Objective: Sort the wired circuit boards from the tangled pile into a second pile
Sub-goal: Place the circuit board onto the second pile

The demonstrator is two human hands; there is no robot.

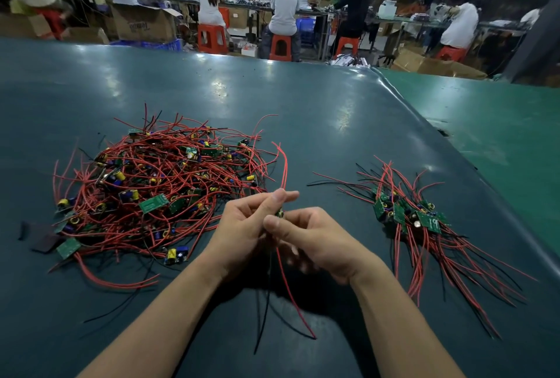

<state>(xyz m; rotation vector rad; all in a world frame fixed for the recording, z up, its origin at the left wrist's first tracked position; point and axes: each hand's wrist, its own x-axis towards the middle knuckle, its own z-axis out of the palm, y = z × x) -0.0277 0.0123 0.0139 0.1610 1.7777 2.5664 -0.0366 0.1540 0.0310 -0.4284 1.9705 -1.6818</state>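
Head view. Work surface is a dark green table mat (272, 98). The tangled pile (160, 192) of small green circuit boards with red and black leads lies at about 9 o'clock from the hands, just beside the left hand on the mat. The second pile (415, 220), smaller, with its boards bunched together and leads fanning toward 5 o'clock, lies at about 3 o'clock from the hands and apart from them.

Both hands meet at centre, raised above the mat. The left hand (245, 232) has fingers curled, thumb and forefinger pinching at the top of a wired board (280, 213). The right hand (315, 241) is curled round the same item from the 3 o'clock side, thumb pressed toward the left hand. The board itself is mostly hidden between the fingers; only a small dark and yellow part shows. One red lead (283, 165) rises from the grip toward 12 o'clock; another red lead and black leads hang toward 6 o'clock between the forearms.

Loose dark scraps (45, 241) lie at the pile's 8 o'clock edge. Seated workers on red stools (280, 47) occupy benches at 12 o'clock, beyond the table.
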